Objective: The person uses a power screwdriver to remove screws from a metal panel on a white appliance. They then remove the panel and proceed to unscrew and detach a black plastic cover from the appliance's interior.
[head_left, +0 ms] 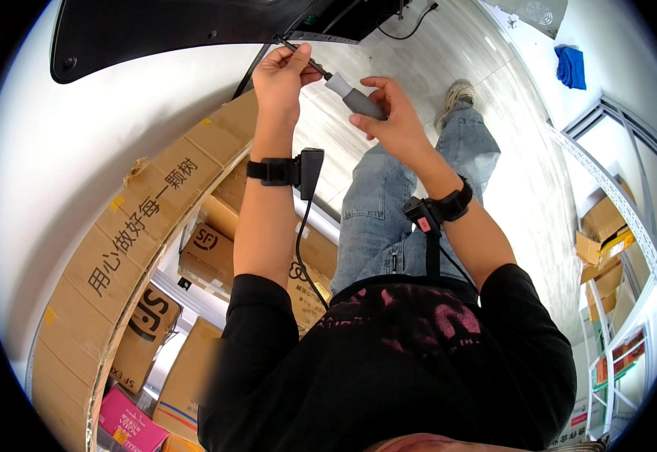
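A screwdriver with a grey handle [364, 104] and a dark shaft slants from my right hand up to the lower edge of a large black panel [147, 34]. Its tip meets that edge near a small fixing, partly hidden by my fingers. My left hand [279, 79] pinches the shaft close to the tip, just below the panel. Around the back end of the handle my right hand [398, 120] curls loosely, thumb on one side and fingers on the other, the index finger lifted off it. Each wrist wears a black strapped device with a cable.
Left of me stands a shelf with a long cardboard front [147, 218], holding several cartons [145, 335] and a pink box [131, 422]. White metal racking [645, 226] with boxes is at right. A blue cloth [570, 68] lies far right; a black cable [407, 36] lies beyond the panel.
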A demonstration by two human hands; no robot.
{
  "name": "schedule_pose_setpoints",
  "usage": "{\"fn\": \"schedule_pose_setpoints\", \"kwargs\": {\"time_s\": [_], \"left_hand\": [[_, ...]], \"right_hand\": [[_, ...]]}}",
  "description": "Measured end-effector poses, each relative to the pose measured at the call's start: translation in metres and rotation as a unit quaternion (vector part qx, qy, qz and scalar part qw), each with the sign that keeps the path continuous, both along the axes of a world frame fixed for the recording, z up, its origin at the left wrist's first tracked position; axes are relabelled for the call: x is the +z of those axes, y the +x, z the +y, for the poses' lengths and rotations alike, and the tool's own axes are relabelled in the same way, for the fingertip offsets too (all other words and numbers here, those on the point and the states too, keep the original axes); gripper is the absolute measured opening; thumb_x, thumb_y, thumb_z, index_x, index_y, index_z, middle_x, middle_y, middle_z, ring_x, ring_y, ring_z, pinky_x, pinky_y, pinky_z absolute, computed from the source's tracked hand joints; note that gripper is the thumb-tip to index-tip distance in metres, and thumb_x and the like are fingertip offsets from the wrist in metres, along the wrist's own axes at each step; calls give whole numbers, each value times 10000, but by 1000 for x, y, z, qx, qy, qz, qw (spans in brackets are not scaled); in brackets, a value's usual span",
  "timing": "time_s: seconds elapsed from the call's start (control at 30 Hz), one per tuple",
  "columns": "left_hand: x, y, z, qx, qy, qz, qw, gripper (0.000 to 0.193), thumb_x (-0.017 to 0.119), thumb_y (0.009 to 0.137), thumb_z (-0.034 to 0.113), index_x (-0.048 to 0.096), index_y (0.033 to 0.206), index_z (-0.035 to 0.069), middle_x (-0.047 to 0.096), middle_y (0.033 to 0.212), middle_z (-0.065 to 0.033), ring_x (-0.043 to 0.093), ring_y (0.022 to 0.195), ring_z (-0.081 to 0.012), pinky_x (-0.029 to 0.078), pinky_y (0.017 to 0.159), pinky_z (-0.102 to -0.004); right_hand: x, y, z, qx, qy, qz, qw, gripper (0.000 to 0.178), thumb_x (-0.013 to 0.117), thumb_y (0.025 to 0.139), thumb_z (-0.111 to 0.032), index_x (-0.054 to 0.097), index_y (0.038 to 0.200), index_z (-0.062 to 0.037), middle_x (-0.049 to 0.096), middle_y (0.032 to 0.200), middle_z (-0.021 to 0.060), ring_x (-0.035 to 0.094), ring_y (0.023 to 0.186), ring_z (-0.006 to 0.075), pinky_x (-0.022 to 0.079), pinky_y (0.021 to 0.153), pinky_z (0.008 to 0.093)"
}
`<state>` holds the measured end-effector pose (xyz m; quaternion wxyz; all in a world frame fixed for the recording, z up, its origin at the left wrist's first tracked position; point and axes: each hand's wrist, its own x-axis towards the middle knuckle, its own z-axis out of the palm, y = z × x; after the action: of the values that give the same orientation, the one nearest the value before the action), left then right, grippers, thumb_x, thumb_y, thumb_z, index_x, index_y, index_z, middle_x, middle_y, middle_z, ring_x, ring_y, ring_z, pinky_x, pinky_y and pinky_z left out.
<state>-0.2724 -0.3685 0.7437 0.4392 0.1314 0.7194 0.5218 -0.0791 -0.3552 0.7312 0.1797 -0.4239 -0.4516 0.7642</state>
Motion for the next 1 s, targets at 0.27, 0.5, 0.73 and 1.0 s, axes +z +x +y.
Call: {"fn": "schedule_pose_setpoints", "kwargs": {"time_s": [0.27,0.5,0.73,1.0], "left_hand": [[12,2,2,-2,13,-52,999,140,597,885,141,608,877,1,633,819,-85,626,705,-148,545,598,-269],[-3,-6,-3,-23,-9,-16,1000,158,569,901,135,610,940,-12,639,839,-97,641,739,-169,551,621,-266],[4,-4,-2,-22,30,-60,997,175,569,902,146,601,978,-8,641,842,-98,648,755,-185,551,642,-270],[-1,-3,-1,-1,14,-10,1000,153,599,885,158,600,942,16,629,808,-82,651,735,-187,547,622,-267]], "right_hand": [[-2,7,9,15,-178,81,981,404,663,807,-157,506,1165,-55,535,879,54,562,740,132,492,563,256],[-1,3,7,37,-94,34,994,402,619,839,-162,483,1200,-49,552,936,41,574,785,131,459,613,231],[-3,12,20,56,-298,114,946,393,567,876,-189,470,1224,-36,574,990,69,584,853,142,501,642,262],[-11,4,9,49,-104,12,993,425,715,727,-85,566,1123,-40,574,978,90,572,862,164,501,687,296]]}}
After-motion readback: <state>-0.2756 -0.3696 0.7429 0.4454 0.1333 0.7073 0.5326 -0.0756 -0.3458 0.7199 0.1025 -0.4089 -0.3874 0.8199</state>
